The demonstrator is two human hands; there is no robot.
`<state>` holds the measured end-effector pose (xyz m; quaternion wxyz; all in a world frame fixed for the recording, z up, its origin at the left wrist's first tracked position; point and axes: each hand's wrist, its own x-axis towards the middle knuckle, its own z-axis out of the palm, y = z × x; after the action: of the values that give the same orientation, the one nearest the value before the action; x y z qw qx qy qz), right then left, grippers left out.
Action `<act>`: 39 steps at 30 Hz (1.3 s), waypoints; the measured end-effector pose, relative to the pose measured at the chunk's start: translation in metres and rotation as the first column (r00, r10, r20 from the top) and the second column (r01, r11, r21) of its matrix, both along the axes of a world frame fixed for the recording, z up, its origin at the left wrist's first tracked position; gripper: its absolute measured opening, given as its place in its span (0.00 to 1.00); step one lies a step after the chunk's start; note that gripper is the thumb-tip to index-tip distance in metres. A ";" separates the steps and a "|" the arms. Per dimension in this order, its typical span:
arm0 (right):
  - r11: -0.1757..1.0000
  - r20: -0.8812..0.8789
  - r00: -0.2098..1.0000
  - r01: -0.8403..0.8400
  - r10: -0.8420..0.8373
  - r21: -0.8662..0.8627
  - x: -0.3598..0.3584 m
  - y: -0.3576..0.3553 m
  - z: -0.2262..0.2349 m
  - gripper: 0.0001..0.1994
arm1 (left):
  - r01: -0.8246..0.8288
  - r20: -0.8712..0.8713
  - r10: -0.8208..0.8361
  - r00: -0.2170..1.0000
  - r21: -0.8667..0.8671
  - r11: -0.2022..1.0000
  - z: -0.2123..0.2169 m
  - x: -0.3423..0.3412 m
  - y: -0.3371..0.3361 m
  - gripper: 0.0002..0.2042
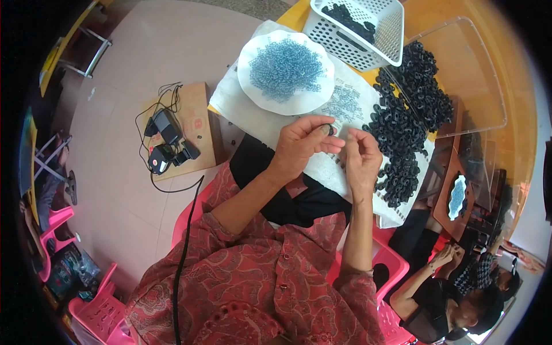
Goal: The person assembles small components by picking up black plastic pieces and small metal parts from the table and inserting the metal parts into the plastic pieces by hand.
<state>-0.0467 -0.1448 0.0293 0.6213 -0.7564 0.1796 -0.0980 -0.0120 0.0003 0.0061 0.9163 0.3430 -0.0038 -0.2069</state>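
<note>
Here on the desk, the left hand is pinching a small black piece between thumb and fingers, and that piece is sitting right at the fingertips, over the white cloth. The right hand is hovering just beside it, thumb and forefinger curling in narrowly; I cannot tell whether anything tiny is resting between those tips.

Above the left hand, a white wavy-edged plate is carrying a broad heap of tiny bluish-grey bits, and more loose bits are lying on the cloth between the plate and the right hand. Over to the right, a big pile of black pieces is spreading across the cloth, near the right hand. Behind, a white basket with holes in its walls is holding more black pieces, and a clear plastic tray is standing beside the pile.

Down on the left, a cardboard box is bearing black devices and tangled cords. At lower right, a co-worker in black is sitting with both hands together, near another wavy plate.
</note>
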 end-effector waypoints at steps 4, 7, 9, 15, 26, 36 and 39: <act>0.813 0.170 0.981 0.021 0.096 -0.581 0.014 0.006 0.003 0.04 | 0.015 -0.026 -0.016 1.000 -0.021 1.000 -0.004 0.000 0.000 0.11; 0.824 0.101 0.992 -0.001 0.070 -0.566 0.019 0.010 0.007 0.05 | 0.024 -0.043 -0.026 0.999 -0.044 0.999 -0.004 0.000 0.001 0.11; 0.833 0.073 0.996 -0.008 0.058 -0.553 0.022 0.006 0.001 0.05 | 0.027 -0.049 -0.030 0.998 -0.059 0.998 -0.002 0.000 0.002 0.11; 0.779 0.059 0.996 -0.010 0.060 -0.627 0.029 0.006 0.000 0.05 | 0.034 -0.068 -0.037 0.997 -0.037 0.999 0.001 0.001 0.003 0.11; 0.839 0.079 0.995 -0.012 0.065 -0.545 0.021 0.000 -0.003 0.05 | 0.043 -0.104 -0.047 0.993 -0.045 0.998 0.003 0.001 0.005 0.11; 0.999 -0.128 0.990 -0.049 0.052 0.022 -0.011 0.013 0.033 0.08 | 0.034 -0.071 -0.038 0.997 -0.058 0.998 -0.001 0.000 0.003 0.10; 0.994 -0.108 0.989 -0.098 0.103 0.055 -0.015 0.013 0.034 0.08 | 0.038 -0.060 -0.039 0.997 -0.031 0.999 0.000 -0.002 0.003 0.10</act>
<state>-0.0619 -0.1321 0.0628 0.6333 -0.7530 0.1776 -0.0201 -0.0138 0.0032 0.0060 0.9168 0.3227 0.0144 -0.2348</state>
